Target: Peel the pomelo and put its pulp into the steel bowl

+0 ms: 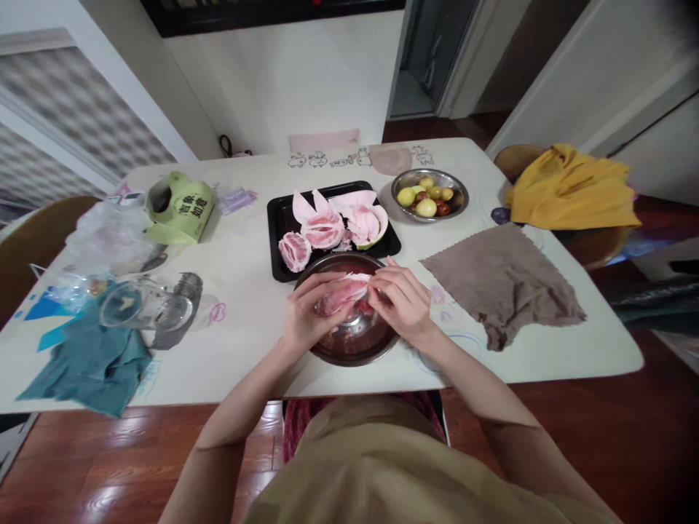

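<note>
Over a steel bowl [354,353] at the table's near edge, I hold a pink pomelo segment [349,290]. My left hand [311,309] is wrapped round its left side. The fingertips of my right hand [403,300] pinch its right end, where pale membrane shows. Some red flesh lies in the bowl below, partly hidden by my hands. Just behind the bowl, a black tray [281,211] carries pomelo pieces [323,231], with pink-white peel [357,200] and a green-edged rind [376,231] beside them.
Right of the tray stands a steel bowl of small fruit [427,198]. A brown cloth [502,280] lies at the right. On the left are a glass pitcher [150,304], a teal cloth [90,360], a green box [183,207] and plastic bags [106,236]. Yellow fabric [573,188] hangs over a chair.
</note>
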Demonstrator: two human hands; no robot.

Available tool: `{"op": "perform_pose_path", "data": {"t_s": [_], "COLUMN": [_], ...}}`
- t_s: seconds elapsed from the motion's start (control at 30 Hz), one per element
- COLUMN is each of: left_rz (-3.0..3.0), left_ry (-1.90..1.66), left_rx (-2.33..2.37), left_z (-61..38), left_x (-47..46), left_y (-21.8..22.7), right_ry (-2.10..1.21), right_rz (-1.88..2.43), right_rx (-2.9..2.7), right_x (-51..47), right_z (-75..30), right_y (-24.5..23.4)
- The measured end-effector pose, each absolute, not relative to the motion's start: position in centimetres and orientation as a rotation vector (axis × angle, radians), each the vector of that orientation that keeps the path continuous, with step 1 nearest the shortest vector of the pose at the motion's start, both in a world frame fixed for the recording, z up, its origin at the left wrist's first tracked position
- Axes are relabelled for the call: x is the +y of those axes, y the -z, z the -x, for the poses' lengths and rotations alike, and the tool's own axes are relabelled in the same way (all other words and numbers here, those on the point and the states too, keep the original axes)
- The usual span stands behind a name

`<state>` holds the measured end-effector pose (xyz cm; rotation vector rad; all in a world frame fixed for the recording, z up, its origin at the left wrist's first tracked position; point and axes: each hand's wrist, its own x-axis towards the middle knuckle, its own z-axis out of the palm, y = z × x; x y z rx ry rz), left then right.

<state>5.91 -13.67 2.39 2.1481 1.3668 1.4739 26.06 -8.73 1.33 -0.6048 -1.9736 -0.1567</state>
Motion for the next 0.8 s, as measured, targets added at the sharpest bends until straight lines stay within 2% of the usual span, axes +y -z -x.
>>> {"op": "perform_pose_path", "data": {"t_s": [0.43,0.8], "left_rz": [-2.268,-2.337], "left_ry": [-1.379,-1.353], "left_rx": [1.283,1.216], "left_z": [-5.6,-5.4], "left_x": [-13.5,-13.2], "left_y": [-2.1,-1.3], "right_ry": [0.352,0.220], "right_rz": [0.470,0.468], "right_rx": [-2.121,-2.175], "right_x": [-8.9,-9.0], "right_z": [-26.3,-26.3], "right_y": [-0.8,-1.0]}}
